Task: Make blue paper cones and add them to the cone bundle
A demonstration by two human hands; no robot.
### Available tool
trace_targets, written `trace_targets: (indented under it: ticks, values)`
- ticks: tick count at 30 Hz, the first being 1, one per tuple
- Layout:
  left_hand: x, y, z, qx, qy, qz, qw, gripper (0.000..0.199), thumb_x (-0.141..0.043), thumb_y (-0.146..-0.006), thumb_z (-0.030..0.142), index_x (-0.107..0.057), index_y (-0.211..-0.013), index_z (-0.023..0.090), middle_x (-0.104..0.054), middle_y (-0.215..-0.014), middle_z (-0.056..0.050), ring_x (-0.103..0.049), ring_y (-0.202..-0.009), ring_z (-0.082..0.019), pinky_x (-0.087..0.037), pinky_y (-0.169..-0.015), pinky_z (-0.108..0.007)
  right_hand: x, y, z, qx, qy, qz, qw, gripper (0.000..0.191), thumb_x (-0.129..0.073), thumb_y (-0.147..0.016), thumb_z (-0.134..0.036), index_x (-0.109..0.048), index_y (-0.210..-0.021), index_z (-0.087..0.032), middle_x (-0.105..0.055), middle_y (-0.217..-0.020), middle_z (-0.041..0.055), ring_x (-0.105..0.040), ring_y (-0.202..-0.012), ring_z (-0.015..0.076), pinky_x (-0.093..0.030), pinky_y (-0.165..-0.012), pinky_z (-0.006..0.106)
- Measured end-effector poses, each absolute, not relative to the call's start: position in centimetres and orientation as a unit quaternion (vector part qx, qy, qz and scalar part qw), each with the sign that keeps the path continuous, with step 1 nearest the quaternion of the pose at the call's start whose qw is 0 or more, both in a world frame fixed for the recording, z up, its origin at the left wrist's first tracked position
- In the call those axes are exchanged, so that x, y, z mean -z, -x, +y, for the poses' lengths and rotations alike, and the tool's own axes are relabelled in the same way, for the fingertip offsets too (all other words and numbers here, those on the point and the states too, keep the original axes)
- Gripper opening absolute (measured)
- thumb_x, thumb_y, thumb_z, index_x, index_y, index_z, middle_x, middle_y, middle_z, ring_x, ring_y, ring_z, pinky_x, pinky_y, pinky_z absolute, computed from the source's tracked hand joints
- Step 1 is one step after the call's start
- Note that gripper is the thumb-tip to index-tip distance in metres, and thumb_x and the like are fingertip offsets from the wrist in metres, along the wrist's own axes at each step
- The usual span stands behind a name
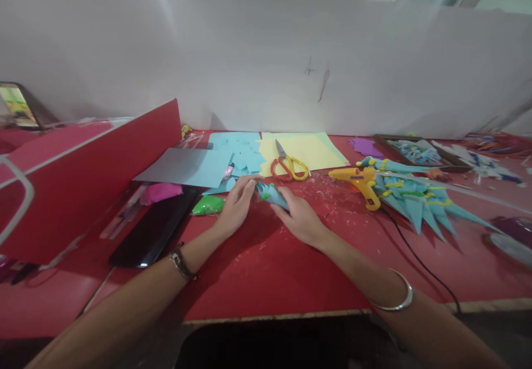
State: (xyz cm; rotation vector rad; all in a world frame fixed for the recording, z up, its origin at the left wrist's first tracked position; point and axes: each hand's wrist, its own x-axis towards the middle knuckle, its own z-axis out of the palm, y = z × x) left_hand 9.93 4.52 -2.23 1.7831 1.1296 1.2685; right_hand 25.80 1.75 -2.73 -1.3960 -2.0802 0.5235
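Between my two hands is a small rolled blue paper piece (pixel 272 194) with green bits on it, held just above the red tabletop. My left hand (pixel 238 205) closes on its left end, the fingertips partly hiding it. At the other end, my right hand (pixel 300 216) grips it between thumb and fingers. Behind it lie scissors (pixel 290 165) with red and yellow handles. To the right rests a yellow glue gun (pixel 357 183), beside a pile of blue paper cones (pixel 419 200) with yellow trim.
A red upright panel (pixel 124 164) stands on the left. Near it lie a black phone (pixel 153 230), a green packet (pixel 209 205) and a grey sheet (pixel 187 165). Yellow paper (pixel 324 150) and blue scraps (pixel 245 158) sit farther back. The glue gun's cord (pixel 419 258) runs to the front edge.
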Motion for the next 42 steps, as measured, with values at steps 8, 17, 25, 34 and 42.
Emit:
trace_targets:
  ticks: [8,17,25,34,42]
  values:
    - [2.3,-10.0,4.7,-0.498,-0.636,0.423,0.411,0.031,-0.043,-0.081,0.034,-0.049,-0.108,0.021,-0.047,-0.065,0.003,-0.045,-0.06,-0.01,-0.039,-0.06,-0.023,2.6,-25.8,1.8,-0.195,0.522,-0.777,0.293,0.029,-0.038,-0.083,-0.034,-0.042,-0.108,-0.02,-0.06,-0.08,0.0039,-0.056,-0.069,0.018,-0.039,-0.059,0.026]
    - [2.7,-10.1,4.4,-0.49,-0.553,0.394,0.547,0.049,-0.062,-0.068,0.032,-0.046,-0.114,0.022,-0.054,-0.073,0.002,-0.051,-0.071,-0.011,-0.041,-0.069,-0.024,2.6,-25.9,1.9,-0.263,0.463,-0.777,0.336,0.032,-0.045,-0.08,-0.036,-0.043,-0.107,-0.02,-0.059,-0.085,0.0041,-0.056,-0.071,0.0164,-0.042,-0.061,0.027]
    - [2.5,-10.2,6.0,-0.618,-0.323,0.364,0.618,0.022,-0.064,-0.065,0.025,-0.056,-0.085,0.017,-0.055,-0.068,0.003,-0.049,-0.056,-0.006,-0.039,-0.053,-0.018,2.6,-26.8,3.4,-0.228,0.476,-0.737,0.422,0.024,-0.034,-0.086,-0.028,-0.052,-0.099,-0.017,-0.057,-0.093,0.0069,-0.053,-0.087,0.0158,-0.042,-0.077,0.03]
    - [1.2,-10.3,4.9,-0.546,-0.282,0.349,0.707,0.02,-0.052,-0.076,0.033,-0.056,-0.087,0.017,-0.06,-0.07,0.0,-0.055,-0.06,-0.01,-0.043,-0.056,-0.021,3.8,-27.5,4.2,-0.178,0.483,-0.814,0.269,0.013,-0.051,-0.073,-0.006,-0.06,-0.076,-0.014,-0.053,-0.078,0.0048,-0.051,-0.07,0.0126,-0.042,-0.067,0.026]
    - [1.1,-10.4,4.4,-0.503,-0.318,0.357,0.72,0.022,-0.052,-0.076,0.033,-0.056,-0.093,0.018,-0.06,-0.071,0.0,-0.057,-0.062,-0.011,-0.046,-0.062,-0.024,3.5,-27.4,4.0,-0.229,0.496,-0.756,0.359,0.014,-0.047,-0.075,-0.012,-0.061,-0.075,-0.016,-0.058,-0.079,0.0046,-0.055,-0.073,0.0132,-0.045,-0.067,0.026]
